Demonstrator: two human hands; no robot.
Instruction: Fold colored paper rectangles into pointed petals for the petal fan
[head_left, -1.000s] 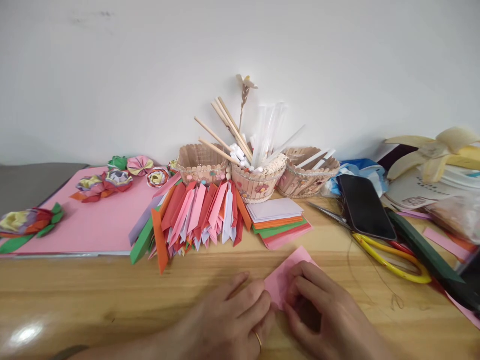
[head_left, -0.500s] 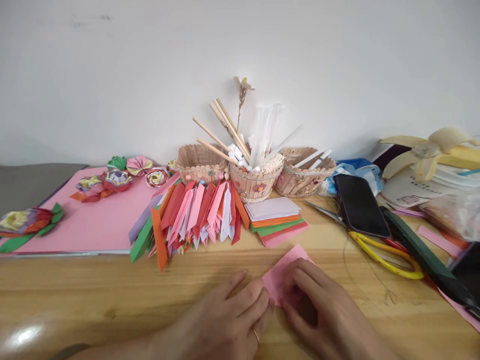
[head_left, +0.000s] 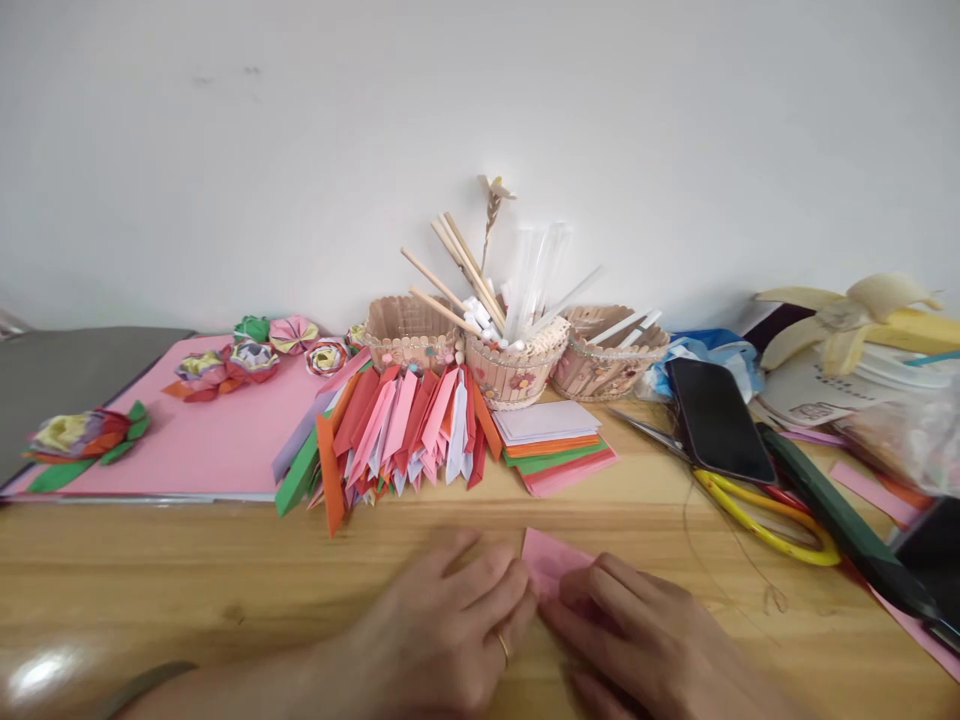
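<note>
A small sheet of pink paper [head_left: 553, 562] lies on the wooden table in front of me, and only its upper part shows between my hands. My right hand [head_left: 637, 625] covers its lower right, fingers bent and closed on the paper. From the other side, my left hand [head_left: 457, 625], with a ring on one finger, has its curled fingertips at the paper's left edge, gripping it there. Just beyond lies a fanned stack of cut paper [head_left: 551, 430] in white, orange, green, red and pink. Left of that stack, many folded paper strips [head_left: 405, 430] are bunched together.
Three decorated baskets [head_left: 517, 375] stand by the wall, holding sticks and clear tubes. To the right are yellow-handled scissors [head_left: 787, 535], a phone [head_left: 720, 420], a green-black tool [head_left: 847, 525] and a banana-shaped item [head_left: 885, 310]. Paper flowers [head_left: 82, 435] rest on a pink sheet [head_left: 225, 440] at left.
The pink paper has turned and shows less of itself. My right hand has flattened down over it, while my left hand stays at its left edge. The view has shifted slightly.
</note>
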